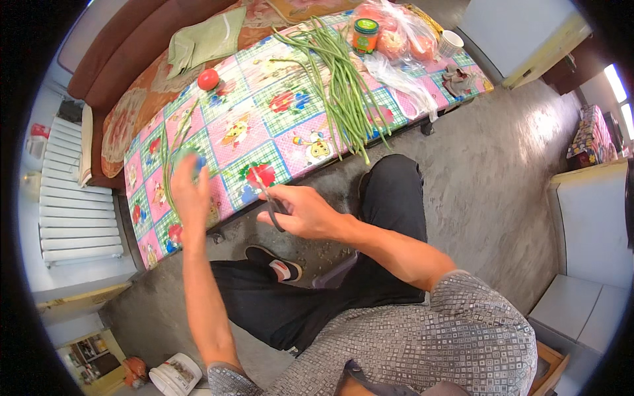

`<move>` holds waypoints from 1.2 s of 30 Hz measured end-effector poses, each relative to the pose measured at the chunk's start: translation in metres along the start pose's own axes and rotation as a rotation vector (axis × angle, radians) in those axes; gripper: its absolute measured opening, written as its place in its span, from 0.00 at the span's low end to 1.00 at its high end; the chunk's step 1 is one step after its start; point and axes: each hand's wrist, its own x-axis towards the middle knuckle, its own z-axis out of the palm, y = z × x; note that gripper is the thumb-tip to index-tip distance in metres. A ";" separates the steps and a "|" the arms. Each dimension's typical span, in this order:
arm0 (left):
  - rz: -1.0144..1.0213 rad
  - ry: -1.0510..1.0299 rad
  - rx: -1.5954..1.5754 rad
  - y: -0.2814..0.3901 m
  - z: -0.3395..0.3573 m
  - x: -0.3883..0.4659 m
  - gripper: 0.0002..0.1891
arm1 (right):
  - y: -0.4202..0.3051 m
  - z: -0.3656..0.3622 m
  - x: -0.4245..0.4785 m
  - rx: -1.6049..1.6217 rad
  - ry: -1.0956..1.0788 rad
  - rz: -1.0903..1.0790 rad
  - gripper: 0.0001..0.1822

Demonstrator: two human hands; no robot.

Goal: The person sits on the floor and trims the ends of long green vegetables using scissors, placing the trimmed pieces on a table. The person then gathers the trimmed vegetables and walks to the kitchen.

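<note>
Over the near edge of the table, my right hand (302, 210) grips a pair of scissors (272, 203) by its dark handles, blades pointing up and left. My left hand (189, 190) is blurred above the left part of the patterned tablecloth (235, 131); whether its fingers hold anything cannot be made out. Beside it lie a few long green beans (166, 168). A large bunch of long green beans (342, 94) lies across the table, its ends reaching the near edge. A red tomato (208, 79) sits towards the far left edge.
Farther back stand a jar with a green lid (365, 36), a plastic bag of round reddish produce (394, 37) and a paper cup (450, 43). A crumpled plastic bag (401, 81) and a grey cloth (458, 80) lie at right. A green cloth (208, 42) rests on the sofa; a white bucket (176, 374) is lower left.
</note>
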 end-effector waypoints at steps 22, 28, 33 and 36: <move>0.028 -0.374 -0.635 0.201 0.136 0.043 0.15 | 0.052 -0.175 -0.054 -0.302 0.793 0.206 0.13; -0.097 -0.393 -0.727 0.179 0.138 0.045 0.18 | 0.049 -0.184 -0.036 -0.242 0.624 0.291 0.12; -0.161 -0.321 -0.692 0.189 0.137 0.042 0.14 | 0.069 -0.187 -0.030 0.015 0.701 0.244 0.13; 0.253 -0.089 -0.333 0.202 0.133 0.044 0.15 | 0.065 -0.186 -0.030 0.103 0.701 0.202 0.11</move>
